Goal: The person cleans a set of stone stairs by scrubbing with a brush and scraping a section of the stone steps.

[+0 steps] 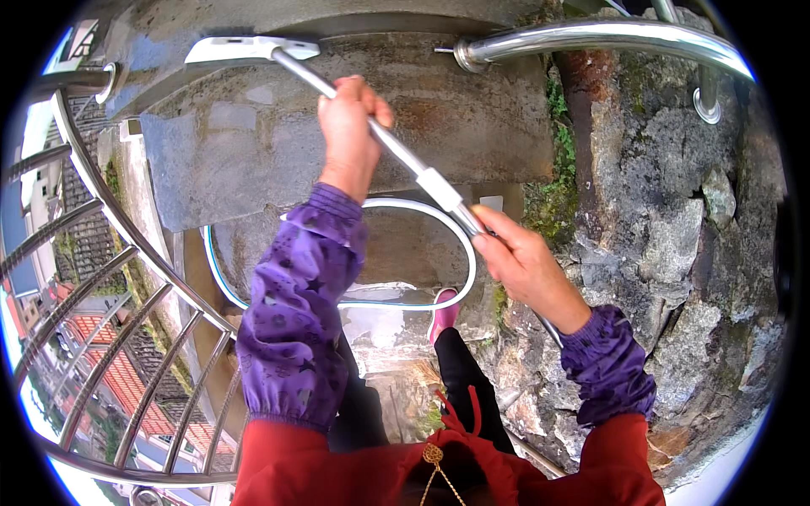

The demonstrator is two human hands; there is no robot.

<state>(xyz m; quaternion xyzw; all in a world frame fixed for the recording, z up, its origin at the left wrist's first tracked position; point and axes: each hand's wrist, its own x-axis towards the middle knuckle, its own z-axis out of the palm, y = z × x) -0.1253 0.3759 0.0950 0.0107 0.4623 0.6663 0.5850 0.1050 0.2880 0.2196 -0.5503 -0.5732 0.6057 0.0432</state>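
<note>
A metal pole with a white sleeve joint runs slantwise in front of me. My left hand is closed round its upper part, and my right hand grips it lower down, below the joint. At the pole's far end a white floor squeegee or brush head rests on the wet stone step, near the upper left. A white hose lies in a loop on the lower step, partly hidden behind my left sleeve.
Curved metal railing with bars stands on the left, with roofs far below. A rough stone wall and a shiny handrail are on the right. My pink shoe is beside the hose loop. Moss edges the steps.
</note>
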